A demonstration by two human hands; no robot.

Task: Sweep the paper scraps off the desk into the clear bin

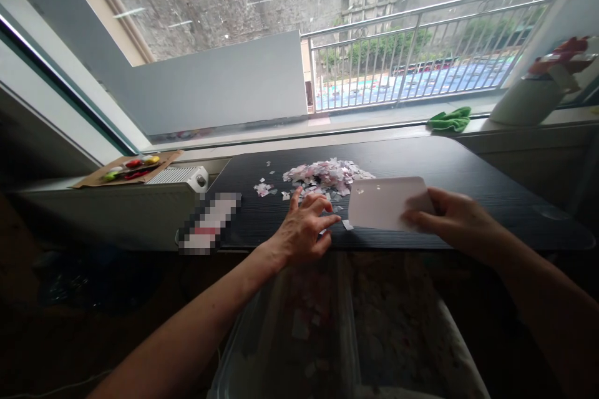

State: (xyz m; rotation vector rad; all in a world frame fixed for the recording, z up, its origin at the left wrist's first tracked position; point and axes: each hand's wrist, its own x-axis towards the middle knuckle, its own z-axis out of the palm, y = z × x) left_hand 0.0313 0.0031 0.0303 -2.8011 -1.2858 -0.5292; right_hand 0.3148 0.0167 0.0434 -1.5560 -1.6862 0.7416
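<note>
A heap of small pale paper scraps (330, 173) lies on a dark table (402, 159). My left hand (306, 224) is at the heap's near side, palm down, fingers apart and partly bent; I see nothing held in it. My right hand (452, 215) grips the right end of a flat, pale rectangular sheet (386, 202) with rounded corners. The sheet is to the right of my left hand and covers the heap's right front part. A few tiny scraps cling to its upper left. Its material is unclear.
Below the table's near edge stands a clear plastic container (346, 324) with scraps inside. A blurred-out item (210, 224) is at the table's left end. Behind are a radiator (180, 177), a green cloth (449, 120), a white pot (528, 100) and a window.
</note>
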